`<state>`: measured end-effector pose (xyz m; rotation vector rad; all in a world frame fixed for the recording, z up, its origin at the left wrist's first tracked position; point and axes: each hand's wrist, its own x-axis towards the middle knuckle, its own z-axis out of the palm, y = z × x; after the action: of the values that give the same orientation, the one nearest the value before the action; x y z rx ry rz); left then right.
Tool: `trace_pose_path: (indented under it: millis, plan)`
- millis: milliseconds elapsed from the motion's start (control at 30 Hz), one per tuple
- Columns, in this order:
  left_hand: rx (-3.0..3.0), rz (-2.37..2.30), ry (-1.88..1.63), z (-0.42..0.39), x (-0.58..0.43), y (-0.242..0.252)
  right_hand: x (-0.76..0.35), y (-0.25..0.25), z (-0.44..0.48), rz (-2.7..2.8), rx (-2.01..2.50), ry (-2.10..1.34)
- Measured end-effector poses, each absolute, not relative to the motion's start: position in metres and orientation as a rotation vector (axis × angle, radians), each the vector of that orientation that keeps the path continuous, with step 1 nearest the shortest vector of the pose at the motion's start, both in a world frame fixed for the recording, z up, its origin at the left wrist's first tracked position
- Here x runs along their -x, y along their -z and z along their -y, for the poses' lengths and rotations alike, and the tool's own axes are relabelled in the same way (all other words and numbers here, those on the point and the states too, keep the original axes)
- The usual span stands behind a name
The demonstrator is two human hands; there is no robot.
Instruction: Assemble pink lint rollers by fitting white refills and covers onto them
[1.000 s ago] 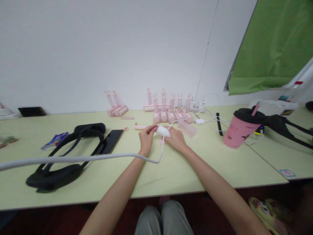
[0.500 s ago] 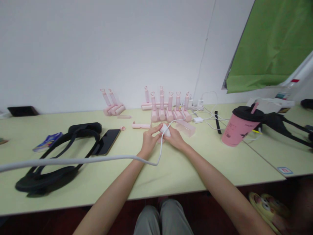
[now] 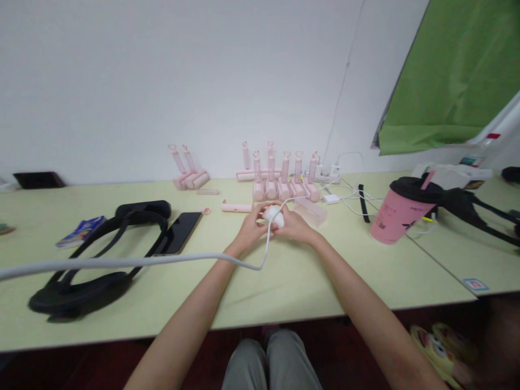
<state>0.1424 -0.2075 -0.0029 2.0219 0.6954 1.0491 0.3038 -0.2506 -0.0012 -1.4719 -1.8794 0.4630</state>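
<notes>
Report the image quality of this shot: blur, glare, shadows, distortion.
Head view: wide-angle distortion slants the table and stretches the right forearm. Head view: the white object between the left hand and right hand looks soft, its detail blurred. Head view: lighting is even, without harsh glare, but the slippers sit murky in the dim floor area.

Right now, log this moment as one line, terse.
left hand: holding white corded device | right hand: holding same device | nearby: clear pink box
</notes>
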Motion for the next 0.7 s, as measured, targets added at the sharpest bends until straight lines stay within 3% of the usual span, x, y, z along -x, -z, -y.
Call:
trace_pose_path:
  millis: [133, 300, 400, 500, 700]
  plan:
    - [-2.049, -0.645, -0.993, 0.202, -0.136, -0.001, -0.303, 0.0, 0.252, 1.957, 1.466, -0.339]
    - [-1.781, -0.899, -1.393, 0.177, -0.109, -0.011, -0.305, 0.012, 0.24, 1.781, 1.444, -0.233]
    - [-1.424, -0.926, -1.547, 0.162, -0.092, -0.01, -0.305, 0.024, 0.236, 1.982, 1.473, -0.343]
    - [-1.222, -0.853, -1.525, 0.155, -0.082, -0.005, -0.304, 0.033, 0.234, 2.142, 1.405, -0.394]
    - [-1.233, -0.732, -1.369, 0.158, -0.086, -0.001, -0.303, 0.034, 0.228, 1.9, 1.261, -0.514]
